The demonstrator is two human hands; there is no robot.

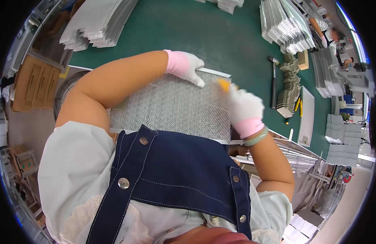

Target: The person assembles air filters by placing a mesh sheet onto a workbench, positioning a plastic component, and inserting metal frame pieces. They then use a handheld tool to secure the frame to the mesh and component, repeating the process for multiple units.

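A silver metal mesh panel [171, 107] lies on the green table right in front of my body, with a white frame strip [214, 72] along its far edge. My left hand [189, 70], in a white glove with a pink cuff, grips this far edge, thumb on the mesh and fingers at the strip. Near the panel's right edge, my gloved right hand [245, 109] is closed round a small orange-yellow tool [224, 84]. Motion blurs the tool's tip over the mesh, and the fingers hide most of it; its exact kind cannot be made out.
Mesh sheets stand stacked at the far left [100, 22] and far right [283, 26]. On the right lie a black-handled hammer [273, 83], a row of beige metal pieces [289, 87], yellow-handled pliers [299, 106] and a narrow framed panel [306, 118]. Another person [320, 30] works beyond.
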